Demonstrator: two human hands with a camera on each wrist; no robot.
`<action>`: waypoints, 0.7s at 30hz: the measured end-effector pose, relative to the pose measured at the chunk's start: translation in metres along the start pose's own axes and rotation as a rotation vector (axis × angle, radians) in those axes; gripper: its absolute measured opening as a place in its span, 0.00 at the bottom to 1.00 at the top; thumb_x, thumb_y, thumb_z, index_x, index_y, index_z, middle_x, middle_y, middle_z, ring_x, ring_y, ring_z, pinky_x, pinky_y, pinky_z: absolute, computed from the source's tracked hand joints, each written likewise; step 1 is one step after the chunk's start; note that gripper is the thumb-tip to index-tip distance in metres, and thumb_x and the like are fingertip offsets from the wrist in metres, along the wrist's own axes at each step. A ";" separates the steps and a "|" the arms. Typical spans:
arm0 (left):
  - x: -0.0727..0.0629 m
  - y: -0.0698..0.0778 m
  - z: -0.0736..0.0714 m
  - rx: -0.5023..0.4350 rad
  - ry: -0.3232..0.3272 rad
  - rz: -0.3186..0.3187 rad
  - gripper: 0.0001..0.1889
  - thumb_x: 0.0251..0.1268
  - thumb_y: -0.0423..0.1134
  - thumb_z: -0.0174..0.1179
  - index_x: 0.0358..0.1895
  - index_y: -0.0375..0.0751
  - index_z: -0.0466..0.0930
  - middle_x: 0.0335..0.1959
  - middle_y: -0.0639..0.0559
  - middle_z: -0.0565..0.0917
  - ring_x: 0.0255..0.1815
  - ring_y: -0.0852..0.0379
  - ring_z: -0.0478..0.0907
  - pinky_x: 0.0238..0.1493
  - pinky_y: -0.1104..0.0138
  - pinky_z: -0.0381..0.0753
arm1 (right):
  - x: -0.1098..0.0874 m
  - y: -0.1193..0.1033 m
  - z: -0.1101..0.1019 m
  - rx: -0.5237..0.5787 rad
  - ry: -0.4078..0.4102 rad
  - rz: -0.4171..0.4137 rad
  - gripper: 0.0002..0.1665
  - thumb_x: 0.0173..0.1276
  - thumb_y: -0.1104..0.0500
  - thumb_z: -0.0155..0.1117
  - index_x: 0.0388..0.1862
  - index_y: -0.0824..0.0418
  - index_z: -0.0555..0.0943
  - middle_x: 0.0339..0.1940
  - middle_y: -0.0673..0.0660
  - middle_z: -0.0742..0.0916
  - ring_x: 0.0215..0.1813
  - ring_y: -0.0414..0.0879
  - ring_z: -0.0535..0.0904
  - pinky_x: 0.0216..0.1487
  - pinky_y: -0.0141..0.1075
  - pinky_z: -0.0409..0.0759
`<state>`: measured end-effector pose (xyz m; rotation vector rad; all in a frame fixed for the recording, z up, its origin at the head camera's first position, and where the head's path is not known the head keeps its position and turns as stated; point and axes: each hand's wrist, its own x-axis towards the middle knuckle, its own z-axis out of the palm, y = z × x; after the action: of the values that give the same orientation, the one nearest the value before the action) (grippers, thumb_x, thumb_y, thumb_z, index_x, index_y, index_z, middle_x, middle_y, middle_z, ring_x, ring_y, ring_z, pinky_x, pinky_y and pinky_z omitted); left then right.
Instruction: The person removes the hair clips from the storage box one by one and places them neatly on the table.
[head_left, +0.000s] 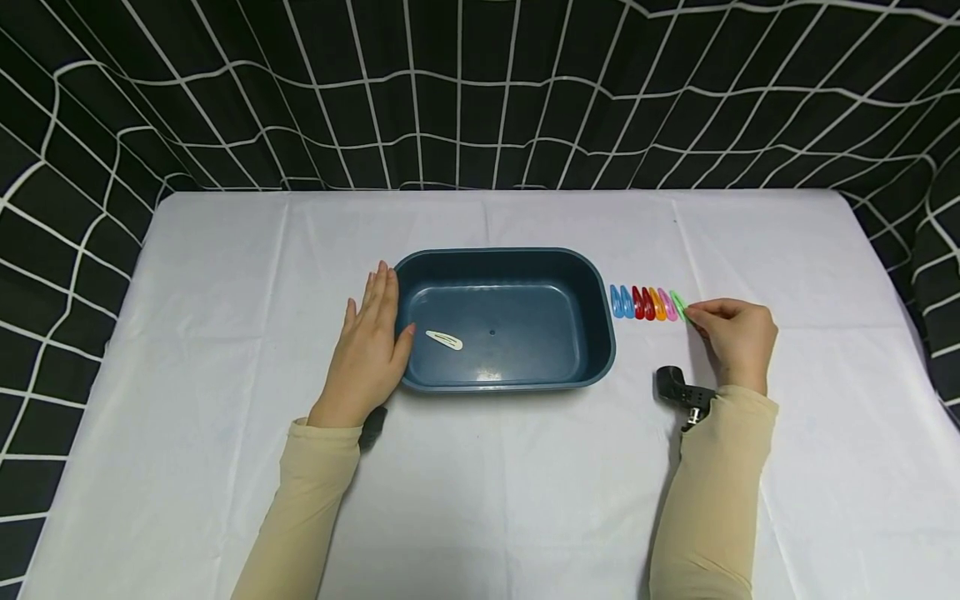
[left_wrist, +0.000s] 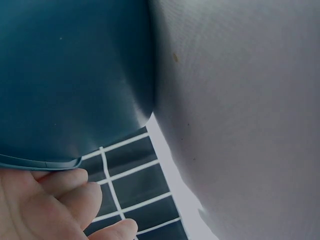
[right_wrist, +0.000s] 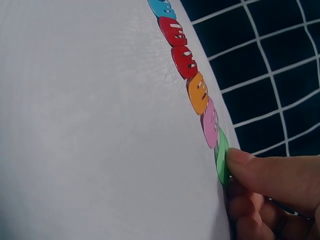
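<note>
My right hand [head_left: 738, 337] pinches a green snap hair clip [right_wrist: 222, 162] between thumb and fingers, at the right end of a row of clips. Beside it lies a pink clip [right_wrist: 210, 125], then an orange clip [right_wrist: 198, 95], two red clips [head_left: 642, 303] and two blue clips [head_left: 622, 302]. With straight fingers, my left hand [head_left: 367, 350] rests along the left rim of a dark blue plastic basin [head_left: 502, 387]. One cream hair clip [head_left: 445, 340] lies on the basin's floor, near the left side.
A white cloth [head_left: 450, 500] covers the table. Black fabric with a white grid [head_left: 480, 100] hangs behind and at the sides. A black wrist camera [head_left: 675, 386] sticks out beside the right sleeve, low over the cloth.
</note>
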<state>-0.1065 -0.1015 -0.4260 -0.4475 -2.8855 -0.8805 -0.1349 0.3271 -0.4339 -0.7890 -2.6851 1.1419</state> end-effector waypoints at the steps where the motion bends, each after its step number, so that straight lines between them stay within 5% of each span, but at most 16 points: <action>1: 0.000 0.000 0.000 0.000 0.000 0.001 0.35 0.70 0.39 0.51 0.72 0.28 0.46 0.75 0.39 0.44 0.75 0.45 0.42 0.67 0.42 0.45 | 0.000 0.000 0.000 -0.013 0.002 -0.003 0.13 0.57 0.58 0.70 0.34 0.68 0.87 0.09 0.25 0.73 0.28 0.30 0.69 0.34 0.25 0.64; 21: 0.000 -0.001 0.001 -0.002 0.003 0.004 0.35 0.70 0.40 0.50 0.72 0.28 0.46 0.75 0.40 0.44 0.75 0.45 0.43 0.68 0.42 0.45 | 0.001 -0.001 0.003 -0.037 0.003 -0.011 0.17 0.58 0.57 0.69 0.39 0.71 0.85 0.08 0.24 0.72 0.28 0.30 0.68 0.34 0.26 0.64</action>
<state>-0.1065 -0.1018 -0.4270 -0.4516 -2.8799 -0.8826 -0.1368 0.3254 -0.4356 -0.7792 -2.7124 1.0911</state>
